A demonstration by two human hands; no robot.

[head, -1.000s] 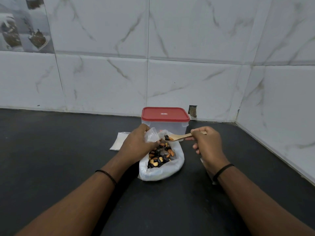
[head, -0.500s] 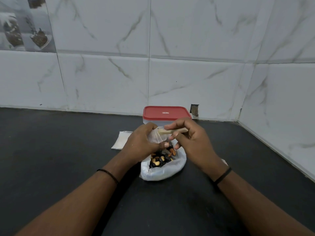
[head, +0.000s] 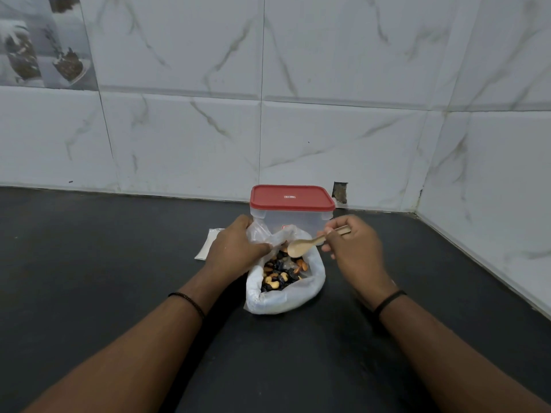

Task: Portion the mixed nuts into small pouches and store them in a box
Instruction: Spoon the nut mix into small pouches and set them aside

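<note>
Over the open bag, an emptied spoon swings back for another scoop.

On the dark stone counter (head: 89, 278), the right hand (head: 354, 251) pinches the handle of the pale wooden spoon (head: 304, 245); half a second ago its bowl was tipped at the small clear plastic pouch (head: 259, 234), and now it hangs bare above the mixed cashews, almonds and raisins (head: 283, 272) in the white plastic bag (head: 283, 296). The left hand (head: 235, 248) grips the pouch open beside the bag's mouth. One spoonful seems delivered; filling likely continues. Behind, the clear box with its red lid (head: 292, 198) stands closed, and flat white spare pouches (head: 208, 242) lie left.
</note>
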